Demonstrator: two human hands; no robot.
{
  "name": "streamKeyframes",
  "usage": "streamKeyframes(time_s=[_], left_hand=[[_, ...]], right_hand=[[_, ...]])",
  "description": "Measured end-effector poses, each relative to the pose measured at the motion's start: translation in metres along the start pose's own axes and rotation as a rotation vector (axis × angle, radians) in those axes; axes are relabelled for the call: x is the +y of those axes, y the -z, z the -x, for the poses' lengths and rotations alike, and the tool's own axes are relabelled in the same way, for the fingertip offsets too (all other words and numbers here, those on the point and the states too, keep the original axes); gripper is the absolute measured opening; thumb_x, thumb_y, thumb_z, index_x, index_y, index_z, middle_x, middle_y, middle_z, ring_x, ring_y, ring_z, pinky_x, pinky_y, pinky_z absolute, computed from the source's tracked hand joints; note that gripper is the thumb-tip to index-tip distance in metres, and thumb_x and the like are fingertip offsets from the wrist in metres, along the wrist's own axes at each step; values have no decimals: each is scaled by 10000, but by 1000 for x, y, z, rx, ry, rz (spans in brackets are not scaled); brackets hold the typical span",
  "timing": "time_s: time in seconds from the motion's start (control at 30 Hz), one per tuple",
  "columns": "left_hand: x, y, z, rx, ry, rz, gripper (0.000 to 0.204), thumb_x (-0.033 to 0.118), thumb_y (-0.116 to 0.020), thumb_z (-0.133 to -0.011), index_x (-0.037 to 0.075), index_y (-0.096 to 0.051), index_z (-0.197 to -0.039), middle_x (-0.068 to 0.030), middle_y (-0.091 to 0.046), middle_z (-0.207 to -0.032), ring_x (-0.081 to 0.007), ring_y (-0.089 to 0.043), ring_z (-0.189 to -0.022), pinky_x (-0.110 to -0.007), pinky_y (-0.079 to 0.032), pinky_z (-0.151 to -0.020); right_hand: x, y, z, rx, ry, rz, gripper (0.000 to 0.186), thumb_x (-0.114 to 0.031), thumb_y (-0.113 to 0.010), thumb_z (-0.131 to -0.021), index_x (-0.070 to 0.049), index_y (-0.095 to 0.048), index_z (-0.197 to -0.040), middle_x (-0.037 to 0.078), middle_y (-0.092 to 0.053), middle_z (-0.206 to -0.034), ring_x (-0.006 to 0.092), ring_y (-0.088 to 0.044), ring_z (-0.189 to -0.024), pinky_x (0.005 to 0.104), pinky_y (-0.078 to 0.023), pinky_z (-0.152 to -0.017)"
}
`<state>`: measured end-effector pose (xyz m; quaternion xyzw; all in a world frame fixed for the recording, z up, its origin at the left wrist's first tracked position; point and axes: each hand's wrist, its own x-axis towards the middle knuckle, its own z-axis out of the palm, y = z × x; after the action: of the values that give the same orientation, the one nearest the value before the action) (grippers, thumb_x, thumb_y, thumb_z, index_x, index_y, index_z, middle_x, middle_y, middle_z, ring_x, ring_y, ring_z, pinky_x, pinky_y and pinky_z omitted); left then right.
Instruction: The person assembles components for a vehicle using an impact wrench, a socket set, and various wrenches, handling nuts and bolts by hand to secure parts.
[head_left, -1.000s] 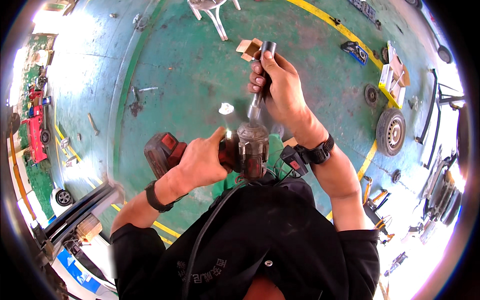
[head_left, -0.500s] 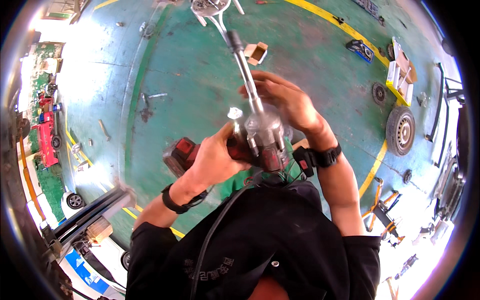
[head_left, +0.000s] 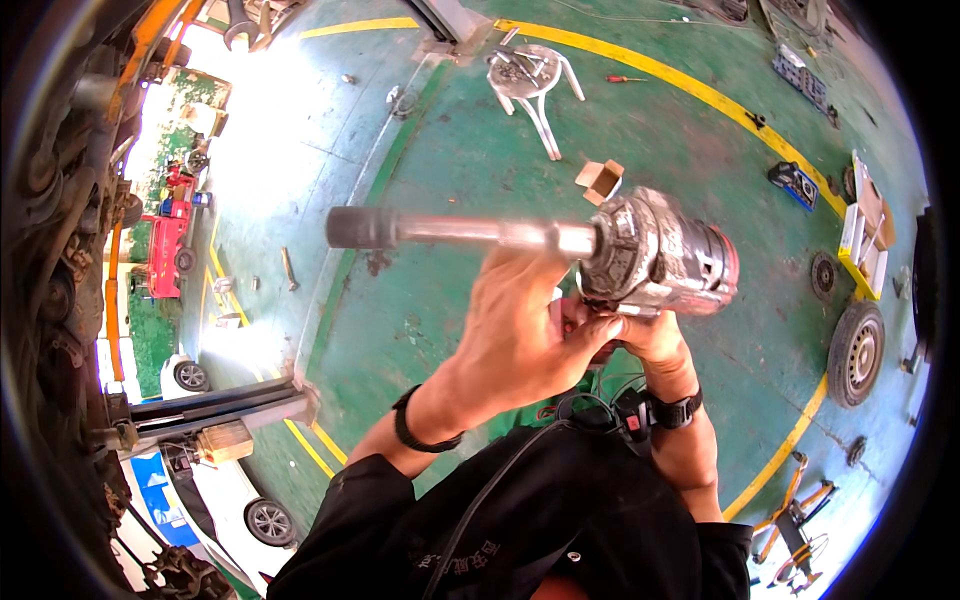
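Observation:
A worn cordless impact wrench (head_left: 665, 255) with a metal head and reddish rear points to the left in front of me. A long extension bar (head_left: 480, 230) comes out of its nose and ends in a dark socket (head_left: 362, 228). My left hand (head_left: 515, 335) is closed round the tool's grip, below the extension. Beneath the housing, my right hand (head_left: 652, 340) is also closed on the tool, its fingers partly hidden. The battery end of the wrench is covered by the hands.
A white stool (head_left: 541, 125) carrying metal parts stands ahead, near a lift post (head_left: 447, 25). An open cardboard box (head_left: 602, 180) lies on the floor. To the right are a wheel (head_left: 856, 352) and a carton (head_left: 865, 235). A vehicle's underside (head_left: 60, 200) hangs at the left.
The wrench has swung from pointing ahead to pointing left. My right hand has moved from beside the extension to under the housing. The view has shifted, showing more of the stool.

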<state>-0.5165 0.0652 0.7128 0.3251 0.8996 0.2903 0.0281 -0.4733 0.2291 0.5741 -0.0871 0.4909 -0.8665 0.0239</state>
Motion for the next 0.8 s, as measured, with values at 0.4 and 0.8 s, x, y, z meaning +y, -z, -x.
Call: streamKeyframes(time_s=[0.4, 0.8], left_hand=[[2, 21, -59, 270, 358, 1897, 499, 442, -453, -995, 163, -337, -598, 5, -351, -529, -158, -383, -554, -373, -414, -824], [4, 16, -48, 213, 339, 1864, 504, 442, -407, -1012, 158, -319, -604, 10, -323, -519, -167, -444, -608, -373, -440, -815]], right_hand=[[-5, -16, 12, 48, -257, -84, 371, -221, -804, -787, -69, -640, -1082, -5, -643, -917, 120, -582, -857, 279, -485, -735], [-6, -21, 19, 168, -122, 170, 475, -305, -825, -754, -14, -611, -1063, -11, -603, -794, 113, -561, -687, 243, -454, -623]])
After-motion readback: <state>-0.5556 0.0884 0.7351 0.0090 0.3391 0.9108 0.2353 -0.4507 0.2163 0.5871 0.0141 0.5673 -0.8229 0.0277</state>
